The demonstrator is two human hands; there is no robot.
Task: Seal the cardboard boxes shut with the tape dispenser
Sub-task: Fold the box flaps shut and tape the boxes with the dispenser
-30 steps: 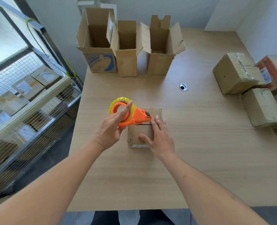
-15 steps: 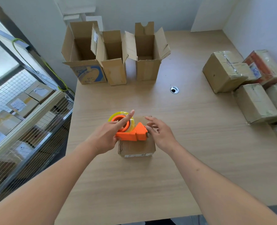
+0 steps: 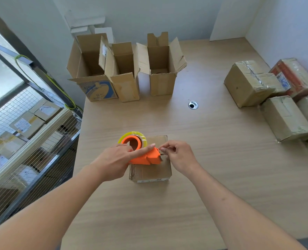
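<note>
Head view: we look down on a small cardboard box (image 3: 150,166) on the tabletop (image 3: 212,177), both hands working over it.
Tape dispenser: orange dispenser (image 3: 146,156) sits on top of the small cardboard box, its yellowish tape roll (image 3: 132,138) at the box's far-left corner.
Left hand: our left hand (image 3: 116,159) wraps the dispenser body, index finger laid straight along its top.
Right hand: our right hand (image 3: 178,156) hovers over the box's right side, fingers (image 3: 163,147) narrowed to a pinch at the dispenser's nose; we judge they hold the tape end, though the clear tape itself is too faint to confirm.
Handling, box: we judge it light and likely to slide, so it wants pressing down on the flaps while we pull.
Handling, dispenser: rigid plastic, best gripped round the body, clear of the cutter at the nose.
Handling, tape: thin, sticky, prone to folding; hold it only by its edge.
Open boxes: three open boxes (image 3: 124,69) stand well beyond the small cardboard box.
Sealed boxes: taped boxes (image 3: 268,94) lie far to its right.
</note>
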